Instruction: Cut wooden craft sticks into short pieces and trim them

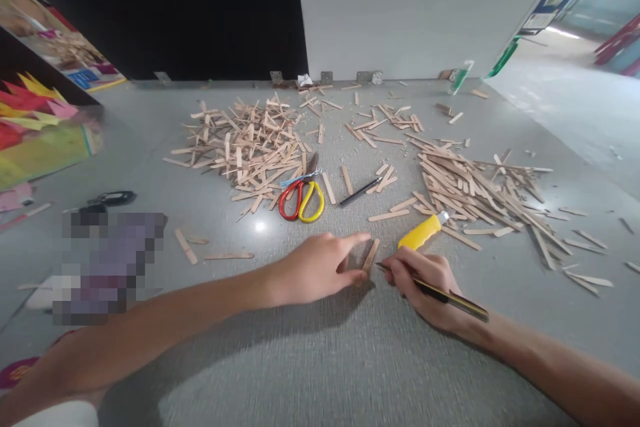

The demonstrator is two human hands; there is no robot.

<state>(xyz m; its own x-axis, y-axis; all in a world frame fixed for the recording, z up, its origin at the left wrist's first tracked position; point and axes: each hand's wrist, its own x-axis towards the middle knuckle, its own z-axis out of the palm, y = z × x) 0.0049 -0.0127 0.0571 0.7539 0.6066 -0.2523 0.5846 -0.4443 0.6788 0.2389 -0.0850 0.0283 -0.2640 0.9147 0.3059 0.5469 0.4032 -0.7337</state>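
Note:
A short wooden craft stick (371, 256) with dark marks lies tilted on the grey tabletop between my hands. My left hand (320, 267) rests with its index finger stretched out near the stick's upper end and its thumb at the lower end. In my right hand (425, 283) is a black and gold pencil (447, 297), gripped as for writing, its tip close to the stick's right edge. Just beyond the right hand lies a yellow glue bottle (421, 232). Scissors (302, 200) with one red and one yellow handle sit farther forward, beside a dark pen (361, 192).
One heap of craft sticks (250, 147) spreads at the far left, another pile (475, 187) at the right. Behind stands a black and white upright panel (400, 13) with hinges along its base. A glue stick (461, 77) is near it. A blurred purple object (115, 260) lies left.

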